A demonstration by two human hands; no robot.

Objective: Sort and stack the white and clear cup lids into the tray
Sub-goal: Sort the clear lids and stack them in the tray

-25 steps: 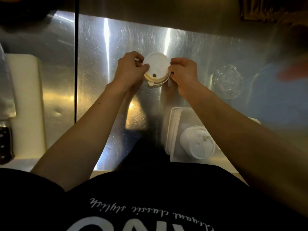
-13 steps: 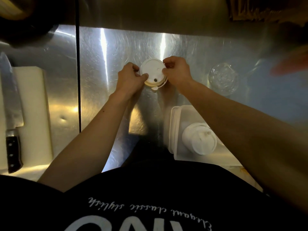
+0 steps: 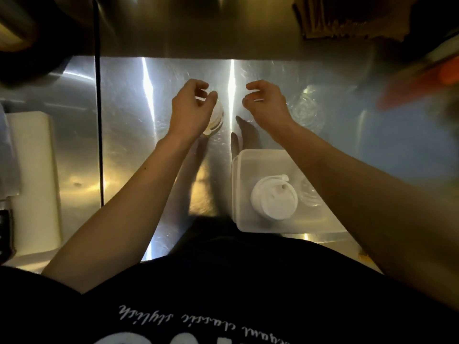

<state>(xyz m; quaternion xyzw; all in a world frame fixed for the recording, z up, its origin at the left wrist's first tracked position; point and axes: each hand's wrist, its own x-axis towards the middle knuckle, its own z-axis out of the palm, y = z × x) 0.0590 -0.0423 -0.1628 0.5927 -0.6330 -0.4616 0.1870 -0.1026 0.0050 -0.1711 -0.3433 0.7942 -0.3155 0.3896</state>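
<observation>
steel makes up the whole work surface [image 3: 139,150]: a brushed, scratched metal counter with two bright streaks of glare running toward the back, where it meets a dim metal upstand. a thin dark line [image 3: 99,125] runs down the counter at the left. beyond it lies a pale rectangular board [image 3: 34,184], with a dark knife handle [image 3: 5,234] at the frame's edge. brown paper-like sheets [image 3: 330,18] sit in the far right corner, blurred.

two hands are in view. the left hand [image 3: 191,110] is curled loosely over a short stack of white lids [image 3: 216,117] standing on the counter; whether the fingers actually grip it cannot be told. the right hand [image 3: 265,103] hovers apart from the left, fingers bent and spread, with nothing in it.

one tray [image 3: 238,184], a translucent frosted plastic box with rounded corners, sits near the counter's front edge. inside it stands one stack of white lids [image 3: 273,198], round and matte, with a small sip hole on top. just beside that stack, a clear lid [image 3: 309,194] shows inside the tray, partly hidden by the right forearm. another clear lid [image 3: 305,110], ribbed and glassy, lies on the counter right of the right hand.
</observation>
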